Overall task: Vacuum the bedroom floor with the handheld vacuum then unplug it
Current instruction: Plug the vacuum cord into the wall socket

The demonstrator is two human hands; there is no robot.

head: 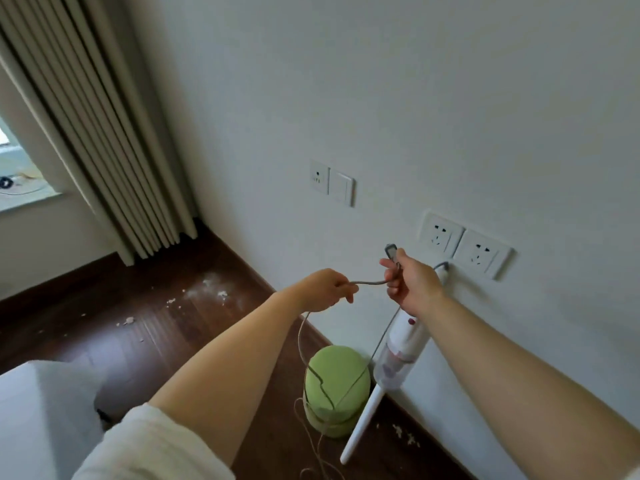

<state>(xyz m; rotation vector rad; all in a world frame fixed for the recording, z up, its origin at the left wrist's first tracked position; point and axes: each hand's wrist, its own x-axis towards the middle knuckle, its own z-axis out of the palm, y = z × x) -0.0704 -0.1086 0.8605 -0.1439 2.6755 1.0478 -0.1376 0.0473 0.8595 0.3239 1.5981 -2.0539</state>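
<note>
Pleated beige curtains (pixel 104 133) hang to the dark wooden floor (pixel 145 323) in the room's left corner, beside a window sill (pixel 27 199) at the left edge. White crumbs and dust (pixel 214 289) lie scattered on the boards below the curtains, and more flecks (pixel 403 433) sit along the foot of the white wall (pixel 381 81) farther right. A white padded corner (pixel 38 410), possibly a bed, fills the lower left edge.

At centre, a person's left hand (pixel 327 289), fingers curled, pinches a thin grey power cord (pixel 369 282). The cord runs level to the right hand (pixel 412 282), which grips the cord's grey plug (pixel 392 252) between thumb and fingers, the plug held clear of the wall, just left of the sockets. From the left hand the cord drops in loose loops across a rounded green stool (pixel 334 389) standing on the floor near the wall.

A white handheld vacuum with a clear dust cup and long nozzle (pixel 394 355) leans against the wall just right of the stool, nozzle tip on the floor. On the wall, a single white socket and switch (pixel 331 181) sit left of and above a pair of white sockets (pixel 464 244); no plug sits in either of the pair.
</note>
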